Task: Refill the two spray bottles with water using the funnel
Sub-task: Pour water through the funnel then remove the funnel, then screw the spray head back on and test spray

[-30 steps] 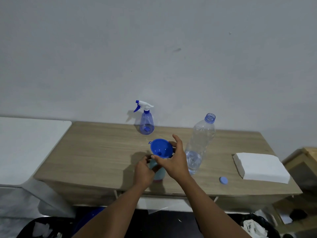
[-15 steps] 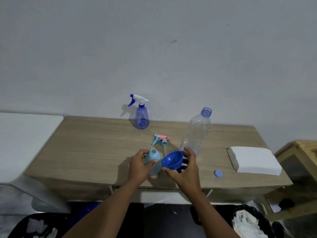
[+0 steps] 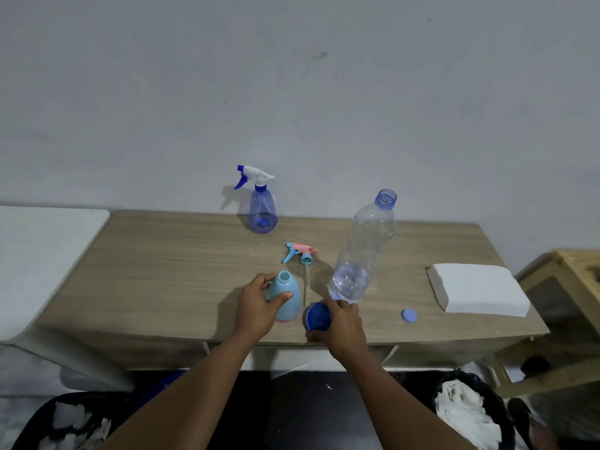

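My left hand [image 3: 259, 306] grips a light blue spray bottle [image 3: 286, 298] that stands near the front edge of the wooden table [image 3: 168, 271] with its neck uncovered. Its pink and blue trigger head [image 3: 300, 253] lies on the table just behind it. My right hand [image 3: 341, 326] holds the dark blue funnel [image 3: 317, 317] tilted on its side, low over the table, right of that bottle. A clear water bottle [image 3: 363, 254] without cap stands behind my right hand, a little water in its bottom. A transparent blue spray bottle [image 3: 261, 209] with its white trigger head on stands at the back by the wall.
A blue bottle cap [image 3: 409, 315] lies at the front right. A stack of white napkins [image 3: 477, 289] sits at the right end. A white surface [image 3: 42, 254] adjoins on the left, a wooden shelf [image 3: 571, 287] on the right. Black bins [image 3: 470, 414] with crumpled paper stand below.
The funnel has left the light blue bottle's neck. My right hand carried it to the right and down, close to the table. My left hand kept its hold on the bottle.
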`<state>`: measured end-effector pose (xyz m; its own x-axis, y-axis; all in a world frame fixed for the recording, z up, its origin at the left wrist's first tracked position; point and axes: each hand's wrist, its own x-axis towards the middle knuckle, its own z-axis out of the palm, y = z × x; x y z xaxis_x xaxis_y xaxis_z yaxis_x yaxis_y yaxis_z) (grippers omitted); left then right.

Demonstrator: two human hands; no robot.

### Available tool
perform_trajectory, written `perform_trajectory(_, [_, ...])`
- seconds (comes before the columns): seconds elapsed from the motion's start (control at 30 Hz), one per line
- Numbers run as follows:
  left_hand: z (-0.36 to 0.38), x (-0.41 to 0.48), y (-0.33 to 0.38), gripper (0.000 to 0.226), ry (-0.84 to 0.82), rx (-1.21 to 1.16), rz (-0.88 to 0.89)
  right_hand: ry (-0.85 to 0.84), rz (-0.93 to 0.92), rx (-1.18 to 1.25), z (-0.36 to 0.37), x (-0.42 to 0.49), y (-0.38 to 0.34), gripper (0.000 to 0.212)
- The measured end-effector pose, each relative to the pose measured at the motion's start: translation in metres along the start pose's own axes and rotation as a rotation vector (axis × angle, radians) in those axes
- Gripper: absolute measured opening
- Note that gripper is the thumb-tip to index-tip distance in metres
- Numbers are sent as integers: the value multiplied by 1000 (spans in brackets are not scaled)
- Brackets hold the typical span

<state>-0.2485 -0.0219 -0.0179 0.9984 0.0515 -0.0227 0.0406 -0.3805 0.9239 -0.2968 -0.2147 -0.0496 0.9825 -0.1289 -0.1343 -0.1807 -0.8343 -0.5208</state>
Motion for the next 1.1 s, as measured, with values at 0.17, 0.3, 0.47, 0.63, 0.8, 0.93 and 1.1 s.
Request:
perform_trajectory(0.17, [-2,-3,4,46,11,18,8,46,55,145,11,1,0,82])
perform_trajectory(0.3, [-2,-4,4,45,16,9,-2,111,30,297,3,-15,1,82])
perform_trajectory(0.47, [0,-2,0,44,21,-6,2,334,79,265,-18,-39,47,61])
perform_trajectory(0.63, [2,-3,1,43,24,-25,0,339,298,101,-51,-20,100,37])
perform_trajectory(0.8, [3,-4,3,40,34,-60,2,232,409,70,-66,-2,118,46])
perform_trajectory(0.93, [3,-5,6,40,29,-69,10,311,276,-9,-57,-6,105,32])
perform_trajectory(1.1, [2,-6,7,40,26,-68,4,244,-77,109,-22,-18,44,6])
